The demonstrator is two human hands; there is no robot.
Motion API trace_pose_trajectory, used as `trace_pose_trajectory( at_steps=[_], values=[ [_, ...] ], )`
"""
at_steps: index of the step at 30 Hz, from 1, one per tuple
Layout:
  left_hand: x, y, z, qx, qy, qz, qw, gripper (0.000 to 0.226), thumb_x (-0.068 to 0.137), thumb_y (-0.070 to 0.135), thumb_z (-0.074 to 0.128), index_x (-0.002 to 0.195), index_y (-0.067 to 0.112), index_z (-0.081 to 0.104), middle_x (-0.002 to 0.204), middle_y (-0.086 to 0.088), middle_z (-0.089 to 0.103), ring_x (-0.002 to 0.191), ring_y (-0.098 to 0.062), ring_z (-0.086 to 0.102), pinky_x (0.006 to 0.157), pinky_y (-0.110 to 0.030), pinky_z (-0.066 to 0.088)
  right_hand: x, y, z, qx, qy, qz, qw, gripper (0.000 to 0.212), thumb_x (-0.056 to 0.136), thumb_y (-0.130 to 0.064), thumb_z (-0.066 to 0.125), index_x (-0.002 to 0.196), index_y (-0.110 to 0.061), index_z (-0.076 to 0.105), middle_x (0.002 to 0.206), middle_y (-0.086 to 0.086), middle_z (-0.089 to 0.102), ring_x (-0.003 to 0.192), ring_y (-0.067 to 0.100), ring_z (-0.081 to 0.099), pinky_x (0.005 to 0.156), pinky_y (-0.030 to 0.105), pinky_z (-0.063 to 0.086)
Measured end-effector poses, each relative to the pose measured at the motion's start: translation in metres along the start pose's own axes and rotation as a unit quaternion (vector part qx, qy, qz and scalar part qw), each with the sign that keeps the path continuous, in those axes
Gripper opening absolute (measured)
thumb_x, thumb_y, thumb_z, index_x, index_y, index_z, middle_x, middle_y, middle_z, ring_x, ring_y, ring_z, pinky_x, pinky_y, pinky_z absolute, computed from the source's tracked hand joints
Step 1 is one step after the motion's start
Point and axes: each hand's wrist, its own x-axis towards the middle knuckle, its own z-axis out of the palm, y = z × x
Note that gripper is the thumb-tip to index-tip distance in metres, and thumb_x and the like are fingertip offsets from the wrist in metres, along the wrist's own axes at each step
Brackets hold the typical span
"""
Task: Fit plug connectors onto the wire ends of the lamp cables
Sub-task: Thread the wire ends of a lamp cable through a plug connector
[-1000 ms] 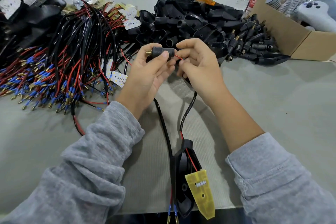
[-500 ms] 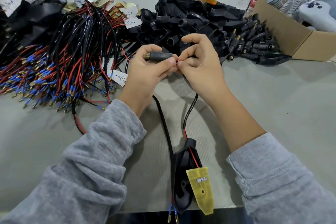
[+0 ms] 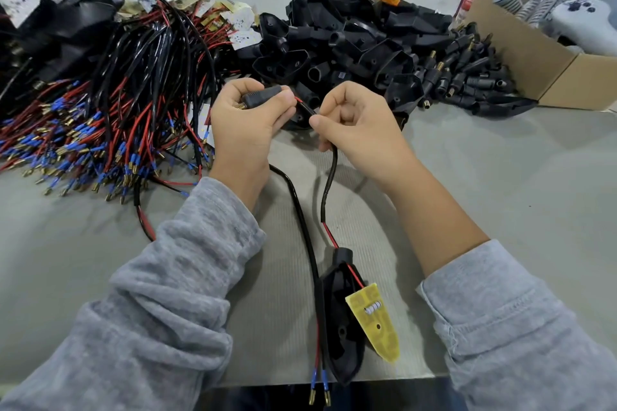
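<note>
Hands are meeting just above the centre of the frame. The left hand (image 3: 247, 120) is curling its fingers and thumb round a black plug connector (image 3: 262, 97), whose brass tip is poking out toward the left. The right hand (image 3: 354, 120) is pinching the black lamp cable (image 3: 329, 183) just beside the connector, with red wire (image 3: 299, 101) showing between the two hands. That cable is running down to a black lamp housing (image 3: 340, 324) and a yellow circuit board (image 3: 375, 320) lying at lower centre. Loose wires with blue ferrules (image 3: 100, 130) are spreading across the left side, and spare connectors (image 3: 467, 83) are lying heaped at upper right beside a cardboard box (image 3: 541, 67).
</note>
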Motion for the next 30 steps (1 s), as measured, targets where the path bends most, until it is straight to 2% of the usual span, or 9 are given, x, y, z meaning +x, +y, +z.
trace_pose_trajectory(
  at_steps=[3, 6, 15, 22, 27, 30],
  values=[
    [0.0007, -0.0007, -0.0009, 0.001, 0.001, 0.011, 1.000, 0.030, 0.081, -0.012, 0.067, 0.084, 0.012, 0.049, 0.081, -0.007, 0.065, 0.079, -0.017, 0.068, 0.071, -0.023, 0.055, 0.0010, 0.0002, -0.0018, 0.027, -0.011, -0.003, 1.000, 0.018, 0.089, 0.000, 0.066, 0.088, -0.006, 0.049, 0.064, 0.015, 0.057, 0.058, 0.020, 0.061, 0.066, 0.032, 0.051],
    [0.0008, -0.0019, -0.0017, 0.006, 0.006, 0.024, 1.000, 0.030, 0.081, -0.013, 0.067, 0.082, 0.011, 0.050, 0.079, -0.006, 0.065, 0.078, -0.016, 0.069, 0.070, -0.023, 0.056, 0.0017, 0.0014, -0.0036, 0.029, -0.026, -0.007, 0.999, 0.024, 0.088, 0.000, 0.067, 0.082, -0.012, 0.048, 0.064, 0.014, 0.058, 0.058, 0.021, 0.061, 0.067, 0.035, 0.051],
    [0.0078, 0.0037, -0.0057, -0.028, 0.046, 0.016, 0.998, 0.029, 0.081, -0.012, 0.068, 0.081, 0.010, 0.049, 0.076, -0.005, 0.063, 0.072, -0.012, 0.069, 0.071, -0.025, 0.056, -0.0018, -0.0005, -0.0066, 0.036, -0.083, 0.019, 0.996, 0.024, 0.087, 0.004, 0.066, 0.083, -0.011, 0.048, 0.054, 0.000, 0.056, 0.057, 0.021, 0.059, 0.070, 0.042, 0.051],
    [0.0023, 0.0028, -0.0023, -0.023, -0.038, -0.034, 0.998, 0.027, 0.084, -0.009, 0.067, 0.080, 0.012, 0.051, 0.081, -0.008, 0.065, 0.076, -0.016, 0.067, 0.072, -0.023, 0.055, -0.0016, -0.0043, -0.0030, 0.056, -0.038, 0.036, 0.997, 0.012, 0.097, -0.009, 0.058, 0.109, -0.007, 0.059, 0.072, 0.009, 0.065, 0.064, 0.025, 0.062, 0.065, 0.033, 0.052],
    [0.0032, 0.0005, -0.0001, -0.024, -0.075, -0.082, 0.994, 0.025, 0.084, -0.009, 0.066, 0.089, 0.010, 0.051, 0.088, -0.013, 0.070, 0.078, -0.016, 0.070, 0.071, -0.023, 0.055, 0.0002, -0.0030, -0.0022, 0.037, 0.005, 0.030, 0.999, 0.008, 0.097, -0.004, 0.055, 0.096, -0.001, 0.063, 0.069, 0.010, 0.063, 0.059, 0.021, 0.060, 0.058, 0.027, 0.049],
    [0.0049, -0.0005, 0.0021, -0.040, -0.084, -0.105, 0.990, 0.019, 0.087, -0.012, 0.055, 0.090, 0.005, 0.048, 0.081, -0.014, 0.072, 0.073, -0.017, 0.069, 0.067, -0.023, 0.055, 0.0006, -0.0027, -0.0032, 0.033, 0.013, 0.033, 0.999, 0.007, 0.095, -0.002, 0.058, 0.092, -0.003, 0.065, 0.068, 0.008, 0.063, 0.056, 0.015, 0.059, 0.057, 0.023, 0.049]
  ],
)
